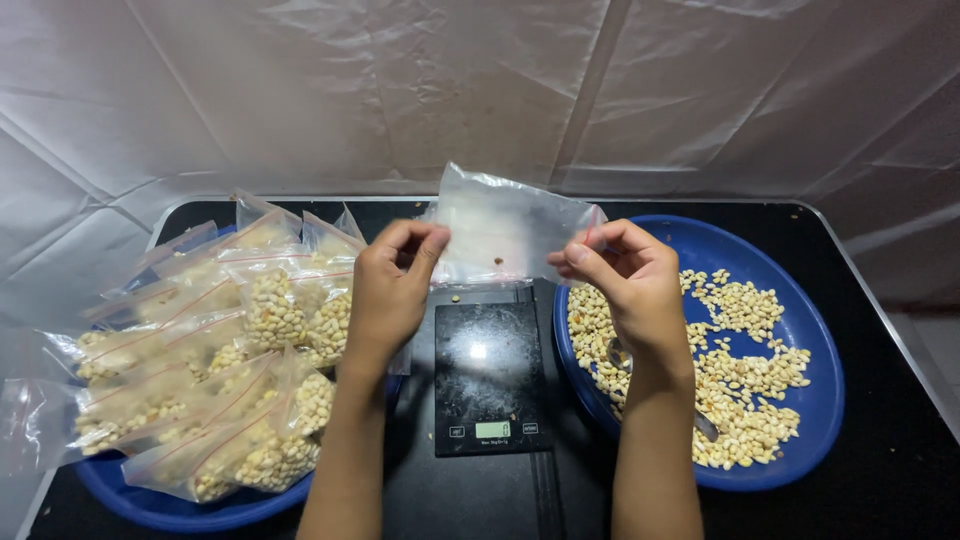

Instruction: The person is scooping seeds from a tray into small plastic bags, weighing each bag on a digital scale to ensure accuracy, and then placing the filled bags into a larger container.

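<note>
The empty zip bag (505,235) is clear with a thin red seal line, like the filled bags (215,360) of pale cream kernels. Both trays (815,400) are deep blue; the kitchen scale (490,375) and worktop (890,470) are black.

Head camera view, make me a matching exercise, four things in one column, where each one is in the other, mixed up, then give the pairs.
Things:
1. clear bag
2. digital scale
3. loose peanuts
4. filled bags

Places:
A. piled in the blue tray on the left
B. spread in the blue tray on the right
C. held up between the left hand and right hand
D. on the black table, between the trays

Pairs: 1-C, 2-D, 3-B, 4-A
</note>
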